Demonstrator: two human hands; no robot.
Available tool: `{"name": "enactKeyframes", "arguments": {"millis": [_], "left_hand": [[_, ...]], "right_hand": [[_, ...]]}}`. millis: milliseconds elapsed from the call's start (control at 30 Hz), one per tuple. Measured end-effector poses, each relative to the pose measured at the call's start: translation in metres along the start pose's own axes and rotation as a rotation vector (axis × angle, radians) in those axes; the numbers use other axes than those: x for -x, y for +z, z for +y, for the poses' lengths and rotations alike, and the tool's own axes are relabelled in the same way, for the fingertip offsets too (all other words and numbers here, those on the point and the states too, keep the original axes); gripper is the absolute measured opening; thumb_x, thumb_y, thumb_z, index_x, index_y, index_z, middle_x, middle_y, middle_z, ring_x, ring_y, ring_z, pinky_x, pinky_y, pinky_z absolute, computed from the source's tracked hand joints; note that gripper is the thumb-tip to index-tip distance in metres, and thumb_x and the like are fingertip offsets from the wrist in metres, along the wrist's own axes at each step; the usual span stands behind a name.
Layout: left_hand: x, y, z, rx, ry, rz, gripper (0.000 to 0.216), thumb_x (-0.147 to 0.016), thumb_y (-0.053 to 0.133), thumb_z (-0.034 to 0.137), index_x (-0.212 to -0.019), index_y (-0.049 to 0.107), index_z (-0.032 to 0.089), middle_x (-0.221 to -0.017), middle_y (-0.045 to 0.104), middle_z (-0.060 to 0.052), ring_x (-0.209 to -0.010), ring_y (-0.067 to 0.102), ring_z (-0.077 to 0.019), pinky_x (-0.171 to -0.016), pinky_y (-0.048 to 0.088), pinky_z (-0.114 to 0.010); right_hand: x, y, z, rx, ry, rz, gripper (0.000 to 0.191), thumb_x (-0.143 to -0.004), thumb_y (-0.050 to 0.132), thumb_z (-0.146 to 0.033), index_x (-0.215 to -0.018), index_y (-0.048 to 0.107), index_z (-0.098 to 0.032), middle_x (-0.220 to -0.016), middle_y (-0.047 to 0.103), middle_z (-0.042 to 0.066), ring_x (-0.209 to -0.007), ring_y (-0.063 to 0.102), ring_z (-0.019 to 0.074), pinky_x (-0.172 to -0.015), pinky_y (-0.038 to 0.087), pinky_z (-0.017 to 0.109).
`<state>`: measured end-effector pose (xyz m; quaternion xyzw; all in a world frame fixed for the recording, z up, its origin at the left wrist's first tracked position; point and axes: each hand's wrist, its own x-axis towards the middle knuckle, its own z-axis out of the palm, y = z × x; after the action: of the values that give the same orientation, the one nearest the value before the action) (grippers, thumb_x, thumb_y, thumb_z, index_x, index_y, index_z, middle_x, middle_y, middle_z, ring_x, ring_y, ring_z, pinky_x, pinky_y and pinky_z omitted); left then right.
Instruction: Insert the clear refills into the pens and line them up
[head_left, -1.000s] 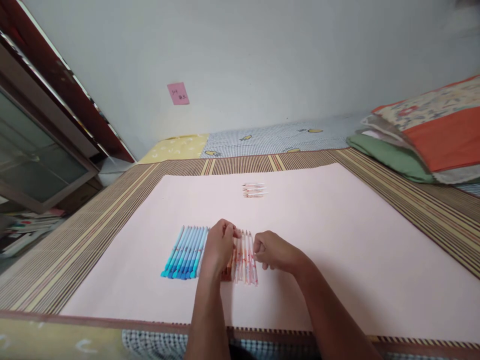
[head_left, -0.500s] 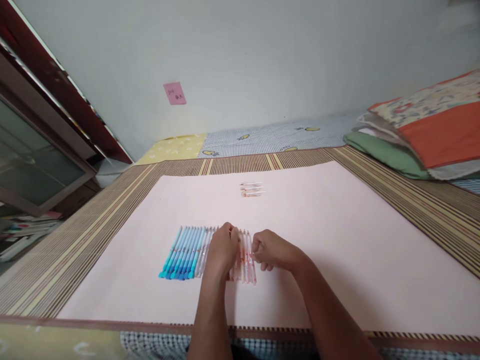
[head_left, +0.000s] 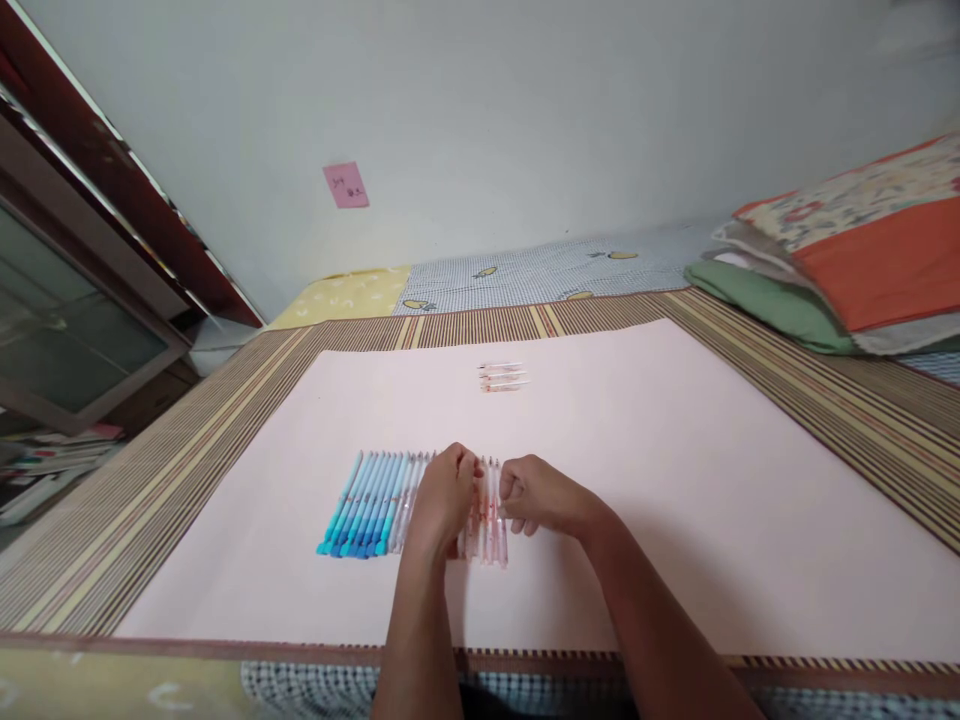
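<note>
A row of several blue pens (head_left: pixel 367 505) lies side by side on a pale pink sheet (head_left: pixel 675 480). Right of them lie several clear pens with pink and orange print (head_left: pixel 489 520). My left hand (head_left: pixel 442 495) rests curled on the clear pens, its fingertips pinched at their upper ends. My right hand (head_left: pixel 541 495) is curled too, its fingertips against the right side of the same clear pens. Which single pen either hand grips is hidden. A small separate group of clear pens (head_left: pixel 502 377) lies farther back on the sheet.
The pink sheet lies on a striped mat (head_left: pixel 150 480) over a bed. Folded bedding and pillows (head_left: pixel 847 260) are stacked at the right. A glass-fronted cabinet (head_left: pixel 67 310) stands at the left with books below. A pink note (head_left: pixel 346 185) sticks to the wall.
Both hands have closed in slightly on the clear pens, pushing them leftward against the blue row. The view has shifted a little.
</note>
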<state>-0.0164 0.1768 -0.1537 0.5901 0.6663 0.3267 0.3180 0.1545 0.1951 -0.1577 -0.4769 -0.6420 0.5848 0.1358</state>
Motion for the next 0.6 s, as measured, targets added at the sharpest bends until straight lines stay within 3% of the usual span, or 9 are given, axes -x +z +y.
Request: {"name": "enactKeyframes", "arguments": {"millis": [600], "left_hand": [[0.002,-0.002,0.003,0.033,0.029,-0.059,0.027,-0.092,0.039,0.027,-0.077,0.061,0.021,-0.077,0.066,-0.002,-0.066,0.061,-0.0173,-0.065,0.043,-0.03]], "right_hand": [[-0.012,0.0,0.017,0.033,-0.115,0.099,0.019,-0.07,0.061,-0.01,-0.086,0.057,-0.018,-0.074,0.067,0.002,-0.064,0.064,0.0153,-0.057,0.048,0.025]]}}
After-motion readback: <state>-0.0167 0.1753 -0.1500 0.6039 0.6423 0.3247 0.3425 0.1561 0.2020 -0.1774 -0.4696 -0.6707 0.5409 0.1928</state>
